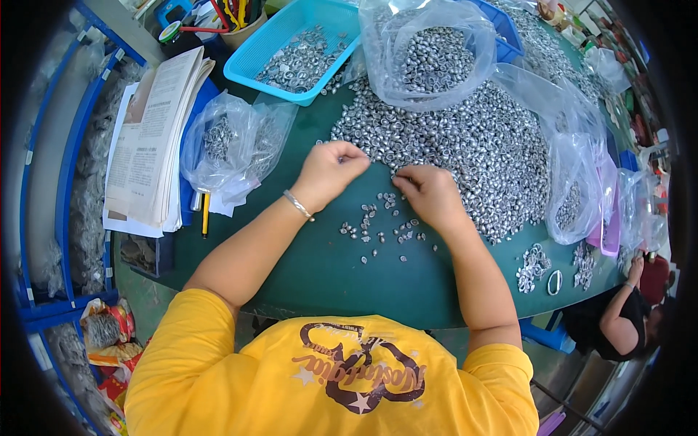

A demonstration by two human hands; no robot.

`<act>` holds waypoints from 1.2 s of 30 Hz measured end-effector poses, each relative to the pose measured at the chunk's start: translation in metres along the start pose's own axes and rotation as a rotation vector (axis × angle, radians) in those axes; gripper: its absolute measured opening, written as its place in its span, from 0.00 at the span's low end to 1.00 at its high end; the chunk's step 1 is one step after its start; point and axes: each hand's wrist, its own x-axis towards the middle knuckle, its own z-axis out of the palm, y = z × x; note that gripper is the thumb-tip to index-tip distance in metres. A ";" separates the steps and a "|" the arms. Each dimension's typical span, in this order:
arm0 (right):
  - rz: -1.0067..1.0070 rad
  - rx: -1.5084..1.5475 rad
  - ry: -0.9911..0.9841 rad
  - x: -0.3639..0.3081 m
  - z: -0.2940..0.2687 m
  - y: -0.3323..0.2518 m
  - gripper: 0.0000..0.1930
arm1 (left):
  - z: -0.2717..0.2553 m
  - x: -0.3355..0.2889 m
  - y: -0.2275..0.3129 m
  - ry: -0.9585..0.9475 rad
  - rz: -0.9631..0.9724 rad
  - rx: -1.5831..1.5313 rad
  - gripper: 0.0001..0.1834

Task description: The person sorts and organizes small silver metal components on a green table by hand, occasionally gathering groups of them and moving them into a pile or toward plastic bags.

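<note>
A broad heap of small silver metal pieces [480, 138], rounded like little shells, covers much of the green table. My left hand [331, 173], with a bangle [299, 206] on its wrist, is pinched closed at the heap's near left edge. Just to its right, my right hand [429, 195] rests at the same edge with thumb and fingers curled together. Whatever sits between the fingertips of either hand is too small or hidden to make out. Several loose metal pieces [367, 218] lie scattered on the table between my forearms.
Behind the heap stand a light blue basket [305, 91] of metal parts and an open plastic bag [378, 43] of pieces. A stack of papers [156, 145] and another bag [218, 156] lie left. A purple tray [611, 225] and a co-worker's arm [622, 312] are at right.
</note>
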 end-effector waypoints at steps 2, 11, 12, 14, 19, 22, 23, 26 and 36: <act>-0.060 -0.175 0.045 -0.004 0.007 0.002 0.06 | 0.009 0.002 0.000 -0.081 0.081 0.285 0.05; 0.420 0.949 -0.160 -0.017 -0.033 0.014 0.07 | 0.027 0.004 -0.017 -0.029 0.501 0.644 0.06; 0.359 0.502 -0.086 -0.020 -0.028 0.007 0.07 | 0.027 0.005 -0.018 -0.019 0.504 0.643 0.06; -0.040 0.148 -0.037 -0.027 -0.012 0.011 0.06 | 0.029 0.007 -0.019 0.001 0.508 0.613 0.05; 0.086 0.349 -0.019 -0.025 -0.010 0.008 0.04 | 0.021 0.009 -0.016 0.005 0.451 0.617 0.02; 0.471 1.316 -0.254 -0.022 -0.037 0.017 0.05 | 0.017 0.002 0.008 -0.151 -0.166 -0.166 0.05; 0.421 0.931 -0.191 -0.023 -0.032 0.010 0.06 | 0.006 0.004 0.004 -0.248 -0.297 -0.479 0.07; -0.021 0.303 -0.015 -0.024 0.001 0.003 0.06 | 0.000 0.000 0.003 -0.302 -0.426 -0.611 0.08; 0.500 1.330 -0.152 -0.026 -0.020 0.007 0.05 | 0.013 -0.022 -0.011 -0.191 0.505 0.616 0.04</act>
